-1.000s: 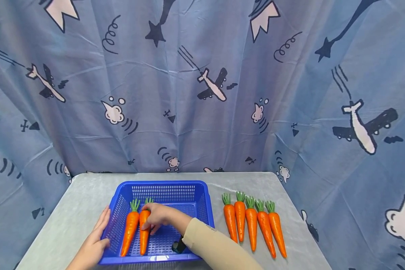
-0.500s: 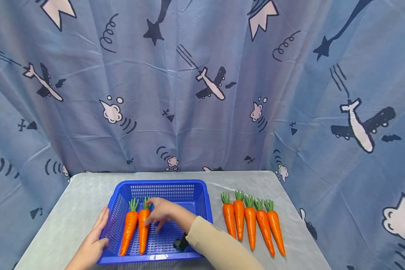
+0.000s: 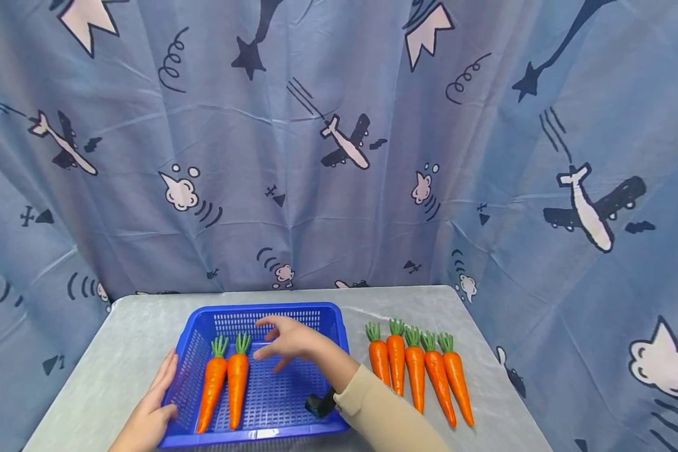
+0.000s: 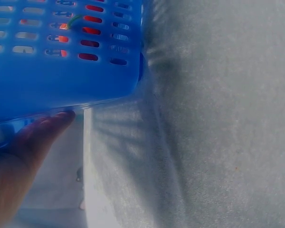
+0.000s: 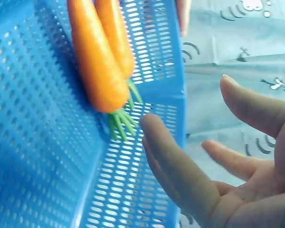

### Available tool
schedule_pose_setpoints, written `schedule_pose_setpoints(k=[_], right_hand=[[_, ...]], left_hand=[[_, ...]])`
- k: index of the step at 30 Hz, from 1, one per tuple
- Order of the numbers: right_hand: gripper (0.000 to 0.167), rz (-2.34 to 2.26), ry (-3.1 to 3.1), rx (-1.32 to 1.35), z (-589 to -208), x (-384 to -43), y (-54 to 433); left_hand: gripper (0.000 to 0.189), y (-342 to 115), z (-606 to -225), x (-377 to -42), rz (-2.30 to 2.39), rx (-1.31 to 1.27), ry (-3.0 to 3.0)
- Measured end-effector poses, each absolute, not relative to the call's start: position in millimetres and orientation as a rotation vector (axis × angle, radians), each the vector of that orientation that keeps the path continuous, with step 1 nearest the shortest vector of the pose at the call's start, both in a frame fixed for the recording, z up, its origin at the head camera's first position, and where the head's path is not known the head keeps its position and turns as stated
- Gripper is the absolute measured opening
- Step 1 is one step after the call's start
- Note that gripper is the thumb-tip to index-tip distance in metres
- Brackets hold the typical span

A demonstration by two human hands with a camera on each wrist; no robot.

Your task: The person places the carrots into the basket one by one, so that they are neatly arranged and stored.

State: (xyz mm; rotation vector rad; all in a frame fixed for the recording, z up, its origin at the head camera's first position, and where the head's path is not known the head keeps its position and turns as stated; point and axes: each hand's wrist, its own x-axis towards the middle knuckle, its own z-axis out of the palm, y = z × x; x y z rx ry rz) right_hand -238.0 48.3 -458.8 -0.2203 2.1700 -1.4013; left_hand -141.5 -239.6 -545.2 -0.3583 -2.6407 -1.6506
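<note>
Two orange carrots with green tops lie side by side in a blue plastic basket (image 3: 265, 306): the left carrot (image 3: 211, 394) and the right carrot (image 3: 238, 388). Over the basket, just right of the carrots' tops, hovers my right hand (image 3: 294, 340), its fingers spread and holding nothing. The right wrist view shows a gap between those fingers (image 5: 175, 166) and the carrot greens (image 5: 121, 124). My left hand (image 3: 151, 411) rests against the basket's left side with its fingers straight. A finger (image 4: 50, 130) touches the basket's rim in the left wrist view.
Several more carrots (image 3: 415, 370) lie in a row on the pale tabletop (image 3: 508, 408), right of the basket. A blue patterned curtain (image 3: 294, 188) hangs behind and at both sides. A small black device (image 3: 319, 405) sits at the right wrist.
My right hand has let go of the right carrot and moved up and to the right, its fingers spreading. The carrot stays in the basket. The left hand keeps its place against the basket.
</note>
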Motion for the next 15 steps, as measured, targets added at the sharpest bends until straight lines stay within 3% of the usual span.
schedule_pose_setpoints(k=[15], right_hand=[[0.061,-1.467,2.294,-0.314,-440.6,-226.2,107.1]], left_hand=[[0.091,-237.8,-549.8,-140.5,-1.531,-0.445,-2.561]])
